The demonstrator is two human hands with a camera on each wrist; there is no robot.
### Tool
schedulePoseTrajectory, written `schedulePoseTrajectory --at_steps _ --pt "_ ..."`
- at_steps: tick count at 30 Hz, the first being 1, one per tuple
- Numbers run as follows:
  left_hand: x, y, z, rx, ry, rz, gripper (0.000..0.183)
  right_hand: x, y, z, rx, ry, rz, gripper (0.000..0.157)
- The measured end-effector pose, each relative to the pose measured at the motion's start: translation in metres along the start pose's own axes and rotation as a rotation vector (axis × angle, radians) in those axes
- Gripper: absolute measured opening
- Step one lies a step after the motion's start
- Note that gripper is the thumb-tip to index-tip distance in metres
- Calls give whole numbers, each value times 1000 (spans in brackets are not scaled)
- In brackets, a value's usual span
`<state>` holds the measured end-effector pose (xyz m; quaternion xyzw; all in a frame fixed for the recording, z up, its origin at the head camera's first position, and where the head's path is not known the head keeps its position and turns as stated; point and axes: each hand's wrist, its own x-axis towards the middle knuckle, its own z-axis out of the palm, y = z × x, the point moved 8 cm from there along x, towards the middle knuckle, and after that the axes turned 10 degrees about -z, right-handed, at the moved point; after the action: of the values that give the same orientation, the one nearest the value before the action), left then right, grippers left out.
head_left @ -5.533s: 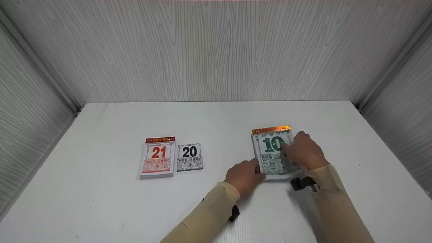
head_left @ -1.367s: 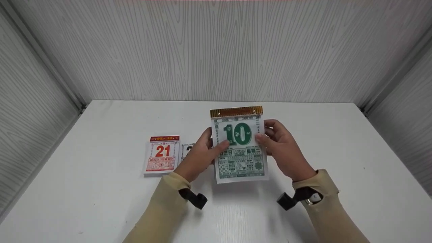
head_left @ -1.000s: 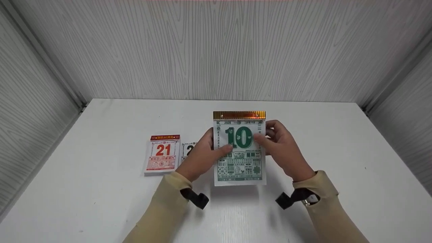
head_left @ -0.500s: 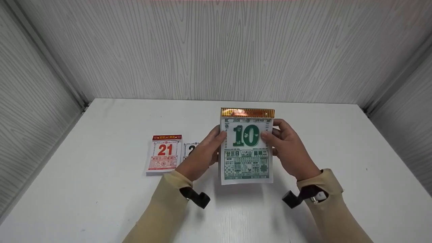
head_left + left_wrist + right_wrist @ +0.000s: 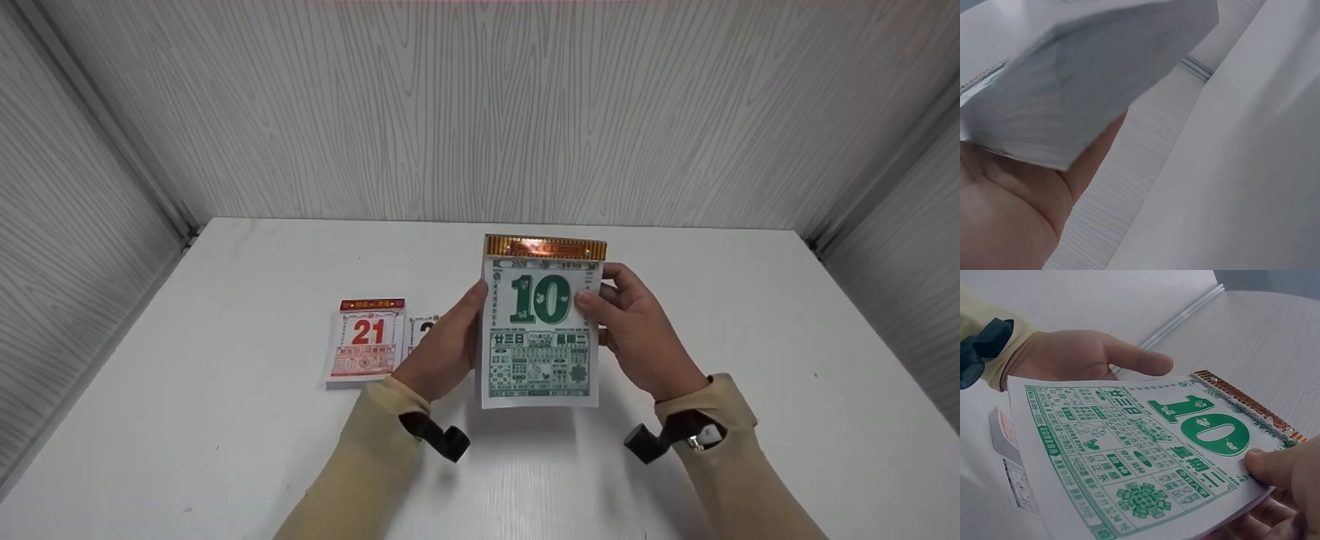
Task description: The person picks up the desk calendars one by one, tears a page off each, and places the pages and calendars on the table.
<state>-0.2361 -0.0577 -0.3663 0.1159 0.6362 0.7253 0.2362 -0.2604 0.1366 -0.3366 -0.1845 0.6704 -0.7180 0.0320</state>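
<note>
A tear-off calendar (image 5: 540, 367) with a green 10 and an orange-gold header strip is held up over the table, face toward the head camera. My right hand (image 5: 646, 341) grips its right edge, thumb (image 5: 1266, 467) on the front sheet and fingers behind. At the left edge my left hand (image 5: 442, 349) supports it from behind and below. The left thumb (image 5: 1143, 360) is straight and off the front sheet in the right wrist view. In the left wrist view the thick page block (image 5: 1089, 84) sits over the left palm (image 5: 1010, 219). Most left fingers are hidden.
A smaller calendar (image 5: 367, 334) with a red 21 and red header lies left on the white table (image 5: 247, 300). Beside it is a loose black-printed sheet (image 5: 416, 330), partly covered by the left hand. Wood-grain panels (image 5: 480, 112) enclose the back and sides.
The green calendar was lifted from the table's right and brought to the middle, between both hands. The left thumb has since moved from its front sheet to the left edge.
</note>
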Motion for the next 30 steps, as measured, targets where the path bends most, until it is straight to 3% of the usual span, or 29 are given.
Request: schedulePoseTrajectory --at_steps 7,16,22,26,30 --pt "3 0 4 -160 -40 49 57 2 3 0 -48 12 11 44" --pt "6 1 0 -165 17 68 57 4 -5 -2 -273 17 -6 57" --pt "7 3 -6 -155 120 39 62 4 -35 -7 -500 117 -209 59" --pt "6 1 -11 -144 186 17 63 5 -46 9 -592 114 -354 51" --pt "6 4 -12 -147 200 33 59 7 -50 27 -737 98 -487 48"
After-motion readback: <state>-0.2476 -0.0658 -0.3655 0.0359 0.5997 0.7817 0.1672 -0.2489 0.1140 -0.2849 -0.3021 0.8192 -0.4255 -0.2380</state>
